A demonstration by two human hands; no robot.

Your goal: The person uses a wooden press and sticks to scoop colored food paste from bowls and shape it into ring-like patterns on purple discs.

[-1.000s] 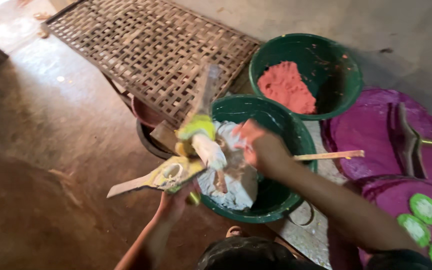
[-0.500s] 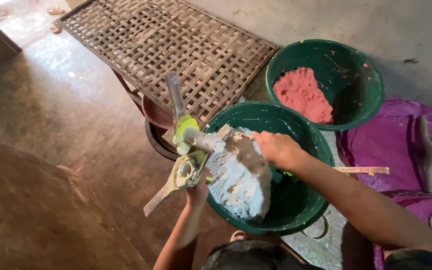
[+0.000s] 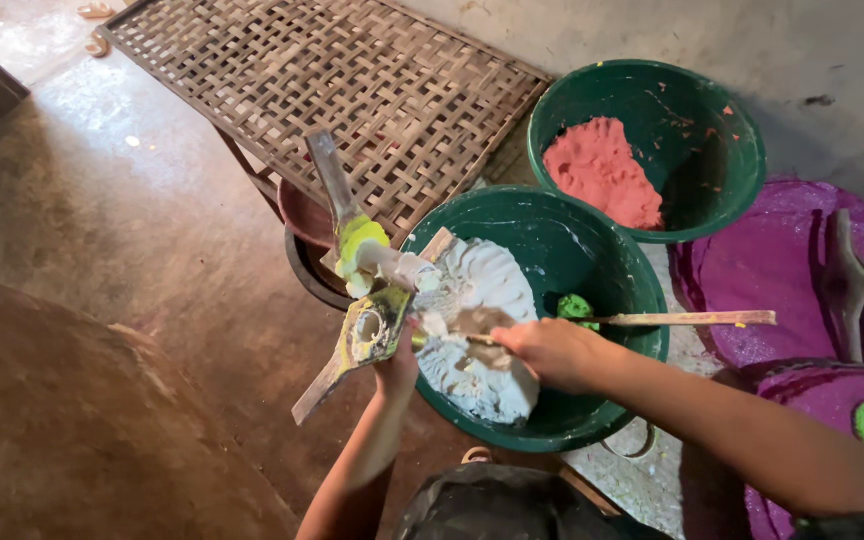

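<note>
Step in hand, we judge: scraping white paste into wooden mould [image 3: 367, 335] over near green basin [image 3: 542, 310]. Left hand [image 3: 399, 368] grip closed round mould. Right hand [image 3: 552, 352] closed on scraper, probably stick. Next: press paste flat, keep mould over basin rim.

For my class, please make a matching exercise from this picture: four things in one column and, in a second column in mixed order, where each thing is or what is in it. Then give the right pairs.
Things:
1. Near green basin
2. Far green basin
3. Woven lattice frame
4. Long wooden stick

Descriptions:
A. Lies across the near basin's rim
B. Holds pink-red powder
C. Stands at the top left, behind the basins
D. Holds a white lump

Pairs: 1-D, 2-B, 3-C, 4-A
</note>
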